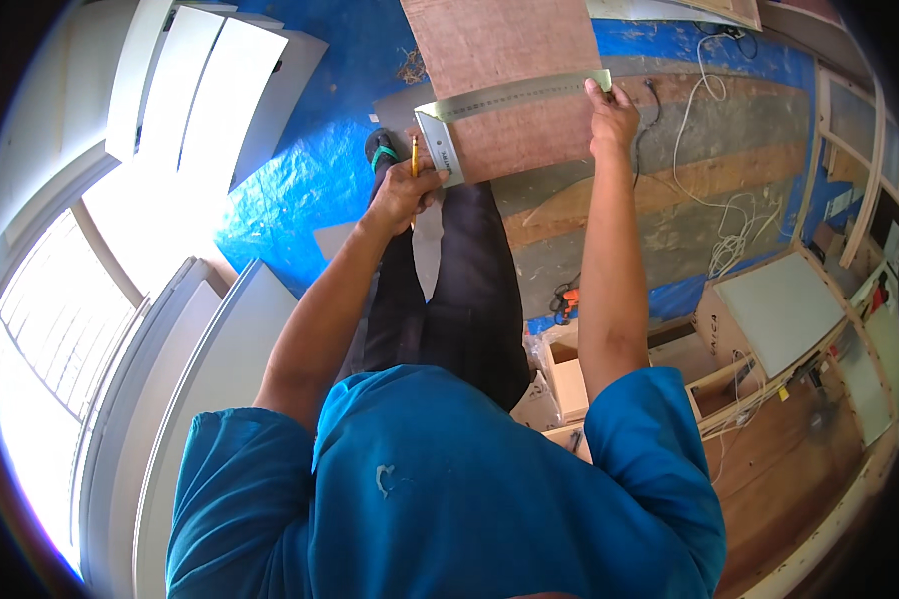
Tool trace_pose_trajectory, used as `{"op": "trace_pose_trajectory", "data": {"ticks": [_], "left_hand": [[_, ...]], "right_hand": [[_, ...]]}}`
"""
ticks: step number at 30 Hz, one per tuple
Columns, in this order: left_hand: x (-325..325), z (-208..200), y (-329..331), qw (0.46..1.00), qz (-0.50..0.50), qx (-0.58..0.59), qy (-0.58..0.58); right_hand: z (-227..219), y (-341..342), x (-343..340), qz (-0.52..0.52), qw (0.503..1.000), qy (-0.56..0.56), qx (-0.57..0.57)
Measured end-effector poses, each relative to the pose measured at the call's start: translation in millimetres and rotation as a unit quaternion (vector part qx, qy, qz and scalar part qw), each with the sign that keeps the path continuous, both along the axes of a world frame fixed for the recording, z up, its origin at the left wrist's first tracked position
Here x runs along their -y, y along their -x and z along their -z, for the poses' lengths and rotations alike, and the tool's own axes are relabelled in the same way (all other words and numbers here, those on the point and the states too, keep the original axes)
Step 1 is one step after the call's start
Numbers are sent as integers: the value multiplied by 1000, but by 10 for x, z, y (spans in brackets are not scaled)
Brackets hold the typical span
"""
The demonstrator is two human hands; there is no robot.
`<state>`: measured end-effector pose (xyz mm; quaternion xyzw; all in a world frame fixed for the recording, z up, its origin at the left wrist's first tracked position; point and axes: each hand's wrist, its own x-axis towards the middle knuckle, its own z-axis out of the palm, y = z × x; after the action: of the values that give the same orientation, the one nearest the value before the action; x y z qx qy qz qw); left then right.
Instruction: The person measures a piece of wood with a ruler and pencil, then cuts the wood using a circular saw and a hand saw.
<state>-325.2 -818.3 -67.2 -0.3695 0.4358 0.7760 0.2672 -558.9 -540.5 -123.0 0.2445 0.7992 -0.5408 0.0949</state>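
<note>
A steel try square (519,97) lies across a reddish-brown plywood board (529,145), its ruled blade spanning the board from left to right. My left hand (405,193) is closed around the lower part of the square's stock, just off the board's left edge. A yellow pencil (415,155) sticks up out of the same hand. At the blade's far right end, my right hand (614,118) pinches the tip, thumb on top and fingers partly hidden beneath. What supports the board cannot be made out.
White panels (220,90) lean at the left, with more panels (200,369) nearer me. Blue sheeting (280,200) covers part of the floor. An orange power tool (566,299), a white cable (734,240) and wooden cabinet boxes (714,334) are at the right.
</note>
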Motion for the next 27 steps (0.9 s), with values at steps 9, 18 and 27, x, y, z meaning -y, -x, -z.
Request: {"op": "trace_pose_trajectory", "data": {"ticks": [9,18,27], "left_hand": [[3,70,-29,1000,-17,14,-11],[17,79,-37,1000,-18,15,-17],[97,69,0,998,23,29,54]], "right_hand": [[-101,12,50,5,1000,7,13],[-94,20,36,0,1000,18,15],[-96,-40,61,6,999,-13,31]]}}
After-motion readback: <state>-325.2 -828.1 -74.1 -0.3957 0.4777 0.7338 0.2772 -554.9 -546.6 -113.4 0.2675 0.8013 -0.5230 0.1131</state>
